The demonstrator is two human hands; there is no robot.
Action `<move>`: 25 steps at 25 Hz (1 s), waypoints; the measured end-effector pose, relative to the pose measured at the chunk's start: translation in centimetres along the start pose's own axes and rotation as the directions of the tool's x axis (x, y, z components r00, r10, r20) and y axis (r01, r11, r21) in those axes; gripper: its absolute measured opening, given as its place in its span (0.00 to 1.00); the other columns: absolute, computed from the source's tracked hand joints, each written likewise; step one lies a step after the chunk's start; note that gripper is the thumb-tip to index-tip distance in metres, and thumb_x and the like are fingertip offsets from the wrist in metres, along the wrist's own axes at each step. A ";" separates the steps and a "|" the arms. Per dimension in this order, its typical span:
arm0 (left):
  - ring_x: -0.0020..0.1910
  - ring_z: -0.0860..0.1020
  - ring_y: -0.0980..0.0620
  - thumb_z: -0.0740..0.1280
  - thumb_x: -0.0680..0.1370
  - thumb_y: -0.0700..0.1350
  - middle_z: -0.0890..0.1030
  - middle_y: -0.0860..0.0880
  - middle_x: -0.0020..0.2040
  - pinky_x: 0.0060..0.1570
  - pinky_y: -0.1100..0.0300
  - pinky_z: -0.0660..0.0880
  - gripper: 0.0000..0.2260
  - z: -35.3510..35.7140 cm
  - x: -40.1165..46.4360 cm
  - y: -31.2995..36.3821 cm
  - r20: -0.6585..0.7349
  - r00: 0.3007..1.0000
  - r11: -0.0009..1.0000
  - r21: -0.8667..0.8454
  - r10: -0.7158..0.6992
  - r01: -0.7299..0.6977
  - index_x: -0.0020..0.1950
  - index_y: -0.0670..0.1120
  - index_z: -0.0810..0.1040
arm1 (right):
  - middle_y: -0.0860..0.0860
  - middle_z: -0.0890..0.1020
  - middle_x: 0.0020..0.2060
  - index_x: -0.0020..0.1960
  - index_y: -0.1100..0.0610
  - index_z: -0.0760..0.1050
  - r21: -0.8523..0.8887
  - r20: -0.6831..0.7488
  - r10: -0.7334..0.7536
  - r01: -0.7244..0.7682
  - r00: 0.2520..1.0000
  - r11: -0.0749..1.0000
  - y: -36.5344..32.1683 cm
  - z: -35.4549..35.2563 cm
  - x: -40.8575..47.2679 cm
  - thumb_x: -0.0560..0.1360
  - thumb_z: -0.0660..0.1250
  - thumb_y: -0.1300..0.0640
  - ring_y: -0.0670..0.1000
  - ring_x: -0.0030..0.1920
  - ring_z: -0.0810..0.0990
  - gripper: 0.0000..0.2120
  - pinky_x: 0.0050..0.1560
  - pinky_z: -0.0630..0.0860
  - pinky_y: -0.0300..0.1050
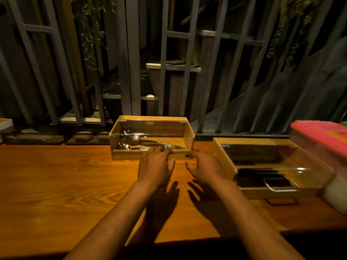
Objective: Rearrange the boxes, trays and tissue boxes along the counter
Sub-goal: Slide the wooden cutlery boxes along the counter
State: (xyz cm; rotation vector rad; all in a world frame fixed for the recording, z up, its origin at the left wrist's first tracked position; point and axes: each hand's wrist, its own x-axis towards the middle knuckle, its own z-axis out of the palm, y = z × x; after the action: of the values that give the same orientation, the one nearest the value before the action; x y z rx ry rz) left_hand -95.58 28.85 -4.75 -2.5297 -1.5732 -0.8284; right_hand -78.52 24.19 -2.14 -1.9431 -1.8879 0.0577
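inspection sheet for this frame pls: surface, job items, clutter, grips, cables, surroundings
Surface: orange-brown wooden counter, bare at left.
Job's things: wooden box with clear lid holding metal utensils; larger wooden tray with clear cover to its right.
Clutter: pink-lidded plastic container, far right.
Grips: left hand and right hand, fingers open, touching the box's front edge.
Cables: nothing seen.
Surroundings: grey metal bars, hanging foliage.

Grey metal bars across upper frame — hanging foliage upper left, dark mats left edge.
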 end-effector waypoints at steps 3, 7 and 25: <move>0.61 0.74 0.48 0.64 0.78 0.56 0.79 0.51 0.59 0.57 0.52 0.70 0.14 0.7 -1.6 7.1 -0.035 0.998 0.997 -0.038 0.058 -0.060 0.62 0.56 0.77 | 0.47 0.78 0.61 0.62 0.46 0.77 -0.005 -0.056 -0.068 0.067 0.996 0.998 5.3 -2.8 -2.9 0.76 0.65 0.47 0.50 0.64 0.73 0.15 0.65 0.67 0.51; 0.61 0.73 0.49 0.62 0.78 0.56 0.78 0.51 0.60 0.57 0.54 0.69 0.16 2.6 -2.0 16.2 -0.035 0.997 0.997 -0.033 0.065 -0.066 0.64 0.56 0.75 | 0.46 0.78 0.60 0.62 0.46 0.77 0.007 -0.112 -0.076 0.077 0.991 0.997 14.4 -6.7 -5.5 0.75 0.67 0.47 0.50 0.64 0.72 0.16 0.65 0.66 0.51; 0.78 0.50 0.42 0.48 0.80 0.66 0.55 0.43 0.80 0.76 0.42 0.48 0.29 11.6 4.2 22.0 0.144 0.985 0.967 0.250 -0.094 0.055 0.79 0.57 0.50 | 0.47 0.53 0.79 0.77 0.39 0.48 -0.255 0.057 -0.055 0.068 0.997 0.964 30.5 -6.6 -0.5 0.71 0.62 0.29 0.56 0.78 0.50 0.41 0.75 0.47 0.63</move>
State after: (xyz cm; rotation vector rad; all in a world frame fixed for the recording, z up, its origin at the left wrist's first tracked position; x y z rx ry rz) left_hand -70.75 25.33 -7.65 -2.4203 -1.7052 -0.4180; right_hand -47.61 22.51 -6.35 -2.0631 -2.0746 -0.1682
